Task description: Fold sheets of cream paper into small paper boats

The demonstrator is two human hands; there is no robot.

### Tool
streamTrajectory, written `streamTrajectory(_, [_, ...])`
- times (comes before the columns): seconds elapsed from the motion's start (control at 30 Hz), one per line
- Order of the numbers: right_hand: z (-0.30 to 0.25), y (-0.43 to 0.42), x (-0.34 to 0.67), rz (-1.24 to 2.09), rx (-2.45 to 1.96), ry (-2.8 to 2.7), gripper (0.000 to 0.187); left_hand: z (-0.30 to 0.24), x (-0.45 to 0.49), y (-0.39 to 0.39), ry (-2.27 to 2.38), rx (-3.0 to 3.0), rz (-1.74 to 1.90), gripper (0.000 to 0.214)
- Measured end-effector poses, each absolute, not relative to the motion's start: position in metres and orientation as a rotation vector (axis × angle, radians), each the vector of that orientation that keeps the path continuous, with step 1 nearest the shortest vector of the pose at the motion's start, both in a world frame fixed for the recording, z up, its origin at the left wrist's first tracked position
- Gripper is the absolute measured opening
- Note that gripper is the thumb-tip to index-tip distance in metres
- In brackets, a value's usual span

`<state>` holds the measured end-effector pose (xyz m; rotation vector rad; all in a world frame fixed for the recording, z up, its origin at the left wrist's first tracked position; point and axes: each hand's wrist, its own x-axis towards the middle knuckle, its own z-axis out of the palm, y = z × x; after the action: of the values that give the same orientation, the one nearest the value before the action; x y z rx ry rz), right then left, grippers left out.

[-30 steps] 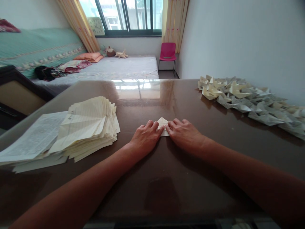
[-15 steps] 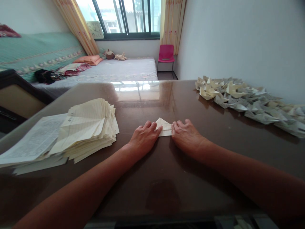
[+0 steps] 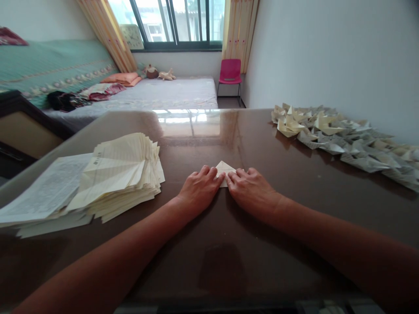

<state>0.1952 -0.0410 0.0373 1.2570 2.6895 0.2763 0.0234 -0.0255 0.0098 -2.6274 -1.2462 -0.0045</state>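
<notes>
My left hand (image 3: 199, 189) and right hand (image 3: 250, 189) lie flat, fingers together, tips pressing the small folded paper (image 3: 224, 168) onto the worktop (image 3: 229, 244), a crease being flattened by my reading; any further fold needs fingers lifted clear; stack of sheets (image 3: 121, 174) left, folded pieces (image 3: 343, 135) right.
</notes>
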Motion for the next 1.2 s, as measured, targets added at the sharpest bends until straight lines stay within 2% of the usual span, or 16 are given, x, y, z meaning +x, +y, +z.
streamTrajectory(0.6, [0.042, -0.038, 0.200, 0.244, 1.382, 2.505, 0.028, 0.016, 0.024, -0.029, -1.232, -2.560, 0.090, 0.027])
streamTrajectory(1.2, [0.040, -0.018, 0.213, 0.222, 1.460, 2.569, 0.021, 0.014, 0.022, -0.026, -1.233, -2.561, 0.047, 0.025])
